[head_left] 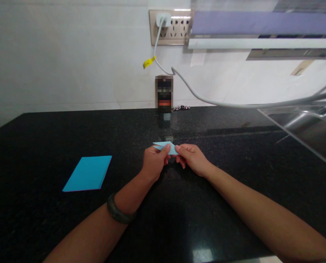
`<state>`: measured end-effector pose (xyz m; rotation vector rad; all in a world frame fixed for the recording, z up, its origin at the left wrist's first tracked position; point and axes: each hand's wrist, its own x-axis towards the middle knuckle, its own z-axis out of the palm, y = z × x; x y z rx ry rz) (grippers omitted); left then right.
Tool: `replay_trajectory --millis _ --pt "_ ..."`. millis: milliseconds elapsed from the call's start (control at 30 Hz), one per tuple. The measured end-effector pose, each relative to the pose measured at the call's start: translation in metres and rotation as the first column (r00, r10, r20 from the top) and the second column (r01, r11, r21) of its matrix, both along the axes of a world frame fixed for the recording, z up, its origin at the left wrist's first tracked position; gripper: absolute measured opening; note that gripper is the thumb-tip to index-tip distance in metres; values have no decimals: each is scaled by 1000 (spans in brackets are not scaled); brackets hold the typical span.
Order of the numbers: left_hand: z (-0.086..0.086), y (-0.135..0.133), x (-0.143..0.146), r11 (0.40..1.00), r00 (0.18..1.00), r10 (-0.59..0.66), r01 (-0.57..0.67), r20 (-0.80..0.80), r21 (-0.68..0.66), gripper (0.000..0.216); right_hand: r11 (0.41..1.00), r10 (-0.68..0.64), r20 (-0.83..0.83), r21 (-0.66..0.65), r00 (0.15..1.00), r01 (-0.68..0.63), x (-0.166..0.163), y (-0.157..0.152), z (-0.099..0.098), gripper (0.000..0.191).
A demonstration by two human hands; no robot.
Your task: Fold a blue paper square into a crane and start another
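A small folded piece of light blue paper (172,149) is held above the dark countertop, between my two hands. My left hand (155,160) pinches its left part, thumb on top and fingers underneath. At its right end, my right hand (192,157) grips it between thumb and fingers. Two pointed flaps of the paper stick out to the left past my left thumb. To the left on the counter lies a stack of square blue paper sheets (88,173), apart from both hands.
The black speckled countertop (42,146) runs back to a white wall. A phone-like device (164,93) leans upright there beside a patterned strap (181,107). A grey cable (190,87) hangs from the wall socket (176,27) toward a metal sink (310,126) at right.
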<state>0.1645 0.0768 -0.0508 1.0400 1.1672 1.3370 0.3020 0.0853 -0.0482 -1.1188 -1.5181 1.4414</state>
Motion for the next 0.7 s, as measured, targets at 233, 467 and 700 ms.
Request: replay_trajectory --millis 233,467,700 --pt "1 -1 0 992 991 -129 128 48 20 23 968 -233 -11 96 972 233 0 1 5 24" --pt "-2 3 -2 997 983 -78 81 164 -7 25 987 -155 -109 28 982 158 3 4 1 38" --pt "2 3 -1 996 969 -46 64 243 -69 29 992 -115 -112 40 987 120 3 4 1 26"
